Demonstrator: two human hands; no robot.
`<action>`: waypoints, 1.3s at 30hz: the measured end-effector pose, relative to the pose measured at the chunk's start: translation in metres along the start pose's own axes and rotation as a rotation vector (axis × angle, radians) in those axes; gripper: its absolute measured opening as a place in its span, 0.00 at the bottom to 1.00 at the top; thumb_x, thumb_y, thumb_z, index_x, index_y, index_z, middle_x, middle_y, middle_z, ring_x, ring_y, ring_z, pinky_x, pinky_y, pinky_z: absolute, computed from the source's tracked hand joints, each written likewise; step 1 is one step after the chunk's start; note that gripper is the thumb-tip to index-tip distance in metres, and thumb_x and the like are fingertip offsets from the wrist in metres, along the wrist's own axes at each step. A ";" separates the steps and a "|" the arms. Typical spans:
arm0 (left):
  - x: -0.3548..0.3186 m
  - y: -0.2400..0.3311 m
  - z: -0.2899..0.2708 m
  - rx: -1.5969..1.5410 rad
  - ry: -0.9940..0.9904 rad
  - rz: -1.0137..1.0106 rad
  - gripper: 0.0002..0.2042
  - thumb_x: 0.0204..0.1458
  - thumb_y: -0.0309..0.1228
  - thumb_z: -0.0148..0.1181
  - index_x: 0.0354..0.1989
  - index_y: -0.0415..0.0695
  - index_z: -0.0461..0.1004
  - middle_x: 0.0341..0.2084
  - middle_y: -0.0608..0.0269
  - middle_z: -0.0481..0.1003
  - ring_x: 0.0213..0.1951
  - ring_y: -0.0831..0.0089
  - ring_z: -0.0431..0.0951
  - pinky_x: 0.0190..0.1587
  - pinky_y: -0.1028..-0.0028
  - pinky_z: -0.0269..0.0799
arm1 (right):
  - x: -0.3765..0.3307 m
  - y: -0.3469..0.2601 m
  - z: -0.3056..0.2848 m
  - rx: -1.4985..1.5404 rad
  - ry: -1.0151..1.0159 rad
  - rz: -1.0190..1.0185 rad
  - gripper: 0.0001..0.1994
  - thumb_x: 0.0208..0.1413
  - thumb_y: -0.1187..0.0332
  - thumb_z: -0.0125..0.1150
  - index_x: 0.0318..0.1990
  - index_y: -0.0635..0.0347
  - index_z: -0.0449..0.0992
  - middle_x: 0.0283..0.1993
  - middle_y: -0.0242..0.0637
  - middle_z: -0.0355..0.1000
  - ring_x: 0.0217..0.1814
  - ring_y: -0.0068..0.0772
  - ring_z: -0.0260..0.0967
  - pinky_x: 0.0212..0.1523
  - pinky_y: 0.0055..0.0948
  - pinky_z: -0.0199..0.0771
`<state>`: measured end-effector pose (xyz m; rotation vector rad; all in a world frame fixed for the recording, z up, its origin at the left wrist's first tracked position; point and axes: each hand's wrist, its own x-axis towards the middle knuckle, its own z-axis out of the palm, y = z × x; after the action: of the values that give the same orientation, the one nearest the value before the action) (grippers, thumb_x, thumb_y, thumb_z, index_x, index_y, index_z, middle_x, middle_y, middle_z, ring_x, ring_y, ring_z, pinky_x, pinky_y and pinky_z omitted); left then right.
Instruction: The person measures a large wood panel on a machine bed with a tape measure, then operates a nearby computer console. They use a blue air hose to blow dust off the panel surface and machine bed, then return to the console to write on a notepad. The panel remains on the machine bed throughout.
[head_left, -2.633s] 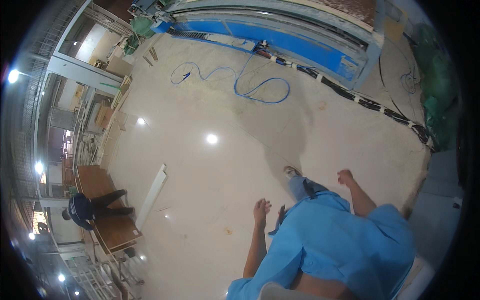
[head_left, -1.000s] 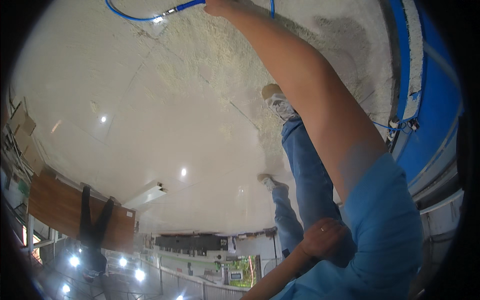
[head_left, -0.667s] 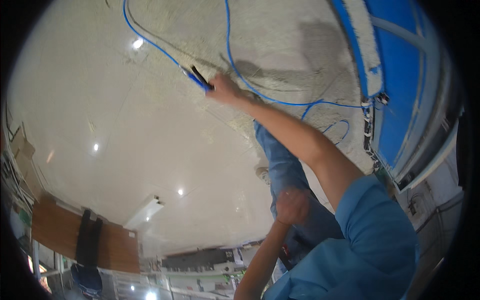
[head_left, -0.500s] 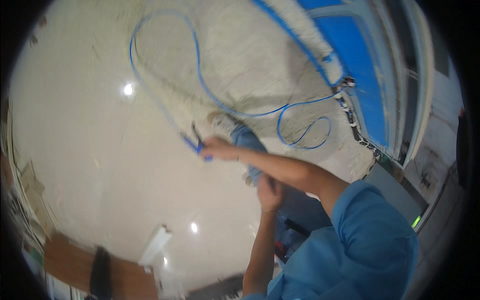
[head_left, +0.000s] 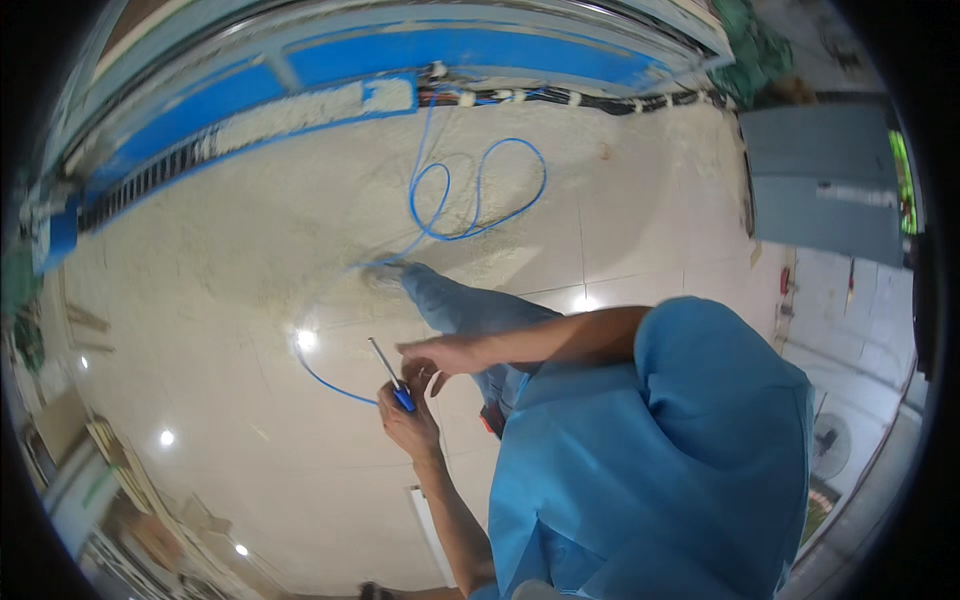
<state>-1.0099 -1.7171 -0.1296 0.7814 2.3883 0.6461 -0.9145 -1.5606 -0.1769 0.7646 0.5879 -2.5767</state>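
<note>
A blue air blow gun (head_left: 403, 398) with a thin metal nozzle is held in my left hand (head_left: 410, 432), whose fingers are wrapped around it. From the gun a blue air hose (head_left: 340, 388) runs off across the floor. Just beside it is my right hand (head_left: 450, 353), close over the left fingers. Its fingers are apart, and I make out nothing held in them; whether they touch the left hand is hard to tell. My leg in blue trousers (head_left: 465, 305) reaches out beyond the hands, the shoe partly blurred on the dusty floor.
Loops of the hose (head_left: 545, 180) lie on the tiled floor (head_left: 270, 400), which has pale dust. A large blue machine (head_left: 480, 50) spans the far side, with cables (head_left: 610, 103) along its base. A grey cabinet (head_left: 825, 180) stands right; boards (head_left: 130, 465) lie lower left.
The blow gun has gone from my right hand to my left. My left hand has come up from beside my leg to meet the right. The view has swung right, showing more of the machine.
</note>
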 end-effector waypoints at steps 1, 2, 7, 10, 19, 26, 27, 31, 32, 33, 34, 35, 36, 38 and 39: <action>-0.012 0.017 0.013 -0.021 -0.060 -0.089 0.14 0.60 0.38 0.64 0.44 0.40 0.73 0.38 0.48 0.77 0.44 0.45 0.78 0.48 0.53 0.71 | -0.031 0.013 -0.006 -0.182 0.140 -0.092 0.28 0.70 0.43 0.53 0.62 0.59 0.68 0.58 0.37 0.72 0.59 0.33 0.71 0.59 0.41 0.75; -0.026 0.034 0.026 -0.030 -0.112 -0.164 0.15 0.61 0.40 0.64 0.44 0.39 0.72 0.35 0.46 0.77 0.41 0.44 0.78 0.45 0.53 0.72 | -0.062 0.027 -0.013 -0.297 0.160 -0.170 0.35 0.66 0.40 0.57 0.68 0.58 0.63 0.62 0.39 0.70 0.64 0.37 0.68 0.62 0.42 0.72; -0.044 0.118 0.126 -0.715 -0.515 -0.397 0.26 0.65 0.56 0.58 0.39 0.40 0.69 0.28 0.66 0.68 0.31 0.73 0.72 0.38 0.70 0.73 | -0.175 0.077 -0.063 -0.417 0.138 -0.447 0.49 0.64 0.40 0.62 0.79 0.61 0.45 0.77 0.52 0.54 0.81 0.47 0.49 0.77 0.43 0.52; -0.038 0.175 0.183 -0.651 -0.585 -0.345 0.26 0.65 0.57 0.58 0.40 0.42 0.67 0.29 0.67 0.66 0.33 0.75 0.71 0.39 0.72 0.73 | -0.230 0.097 -0.095 -0.273 0.366 -0.717 0.46 0.68 0.43 0.58 0.79 0.62 0.42 0.74 0.53 0.59 0.77 0.46 0.55 0.74 0.42 0.58; -0.173 0.403 0.480 -0.821 -1.027 -0.691 0.45 0.62 0.59 0.59 0.73 0.38 0.48 0.64 0.51 0.62 0.58 0.54 0.71 0.59 0.62 0.71 | -0.454 0.201 -0.305 0.432 1.258 -0.674 0.31 0.68 0.40 0.55 0.55 0.66 0.73 0.39 0.44 0.77 0.38 0.30 0.75 0.37 0.33 0.73; -0.290 0.454 0.539 0.550 -1.440 0.402 0.30 0.60 0.51 0.65 0.59 0.37 0.69 0.51 0.45 0.77 0.55 0.61 0.78 0.56 0.66 0.73 | -0.611 0.354 -0.483 1.274 1.215 -0.776 0.38 0.68 0.32 0.43 0.46 0.68 0.72 0.28 0.50 0.76 0.25 0.46 0.77 0.24 0.50 0.81; -0.288 0.457 0.535 0.617 -1.574 0.151 0.27 0.60 0.50 0.66 0.55 0.38 0.72 0.45 0.48 0.80 0.52 0.63 0.81 0.54 0.67 0.74 | -0.626 0.366 -0.504 1.358 1.222 -0.743 0.39 0.68 0.32 0.41 0.47 0.69 0.72 0.27 0.50 0.75 0.24 0.46 0.77 0.24 0.51 0.81; -0.266 0.466 0.503 0.416 -1.398 0.381 0.23 0.54 0.47 0.72 0.47 0.40 0.78 0.37 0.55 0.83 0.43 0.65 0.83 0.48 0.67 0.75 | -0.693 0.398 -0.563 1.185 1.268 -0.718 0.37 0.72 0.36 0.34 0.39 0.69 0.72 0.20 0.48 0.72 0.17 0.45 0.72 0.21 0.46 0.79; -0.262 0.472 0.501 0.437 -1.330 0.360 0.24 0.53 0.47 0.74 0.47 0.40 0.79 0.38 0.55 0.83 0.42 0.64 0.83 0.48 0.65 0.76 | -0.713 0.402 -0.575 1.250 1.323 -0.787 0.37 0.73 0.36 0.34 0.37 0.69 0.72 0.20 0.48 0.71 0.16 0.45 0.71 0.20 0.46 0.78; -0.258 0.479 0.500 0.370 -1.332 0.383 0.23 0.52 0.46 0.74 0.46 0.40 0.79 0.37 0.56 0.83 0.41 0.64 0.82 0.48 0.65 0.76 | -0.735 0.402 -0.587 1.330 1.406 -0.804 0.37 0.73 0.37 0.33 0.36 0.68 0.72 0.19 0.47 0.71 0.16 0.45 0.71 0.18 0.45 0.76; -0.255 0.488 0.500 0.354 -1.316 0.385 0.22 0.52 0.45 0.75 0.45 0.41 0.79 0.36 0.57 0.83 0.40 0.64 0.82 0.48 0.65 0.75 | -0.759 0.401 -0.600 1.406 1.492 -0.817 0.37 0.73 0.37 0.33 0.34 0.68 0.72 0.19 0.47 0.71 0.15 0.45 0.70 0.17 0.44 0.75; -0.252 0.497 0.503 0.368 -1.286 0.369 0.21 0.51 0.44 0.75 0.45 0.41 0.79 0.35 0.57 0.83 0.40 0.65 0.82 0.48 0.66 0.75 | -0.784 0.400 -0.611 1.414 1.535 -0.850 0.37 0.73 0.37 0.32 0.34 0.68 0.72 0.19 0.47 0.71 0.15 0.45 0.70 0.17 0.44 0.75; -0.247 0.507 0.506 0.318 -1.235 0.424 0.20 0.51 0.43 0.75 0.44 0.41 0.79 0.34 0.57 0.83 0.39 0.65 0.82 0.47 0.66 0.75 | -0.807 0.397 -0.623 1.423 1.578 -0.872 0.37 0.73 0.38 0.32 0.34 0.68 0.71 0.18 0.47 0.71 0.15 0.45 0.70 0.17 0.44 0.75; -0.233 0.520 0.505 0.281 -1.115 0.496 0.19 0.51 0.41 0.75 0.42 0.40 0.79 0.34 0.57 0.83 0.39 0.65 0.82 0.45 0.66 0.76 | -0.843 0.391 -0.646 1.482 1.611 -0.915 0.35 0.74 0.38 0.34 0.36 0.66 0.70 0.19 0.46 0.70 0.17 0.44 0.70 0.19 0.43 0.77; -0.220 0.524 0.505 0.278 -1.042 0.499 0.16 0.51 0.38 0.74 0.39 0.38 0.79 0.31 0.57 0.82 0.35 0.67 0.81 0.41 0.66 0.75 | -0.856 0.386 -0.658 1.488 1.578 -0.972 0.34 0.74 0.39 0.34 0.37 0.65 0.70 0.20 0.46 0.70 0.17 0.44 0.70 0.19 0.43 0.77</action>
<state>-0.3456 -1.3473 -0.1227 1.4157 1.3289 0.0084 0.2077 -1.3535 -0.2884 3.6813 -1.2222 -1.9460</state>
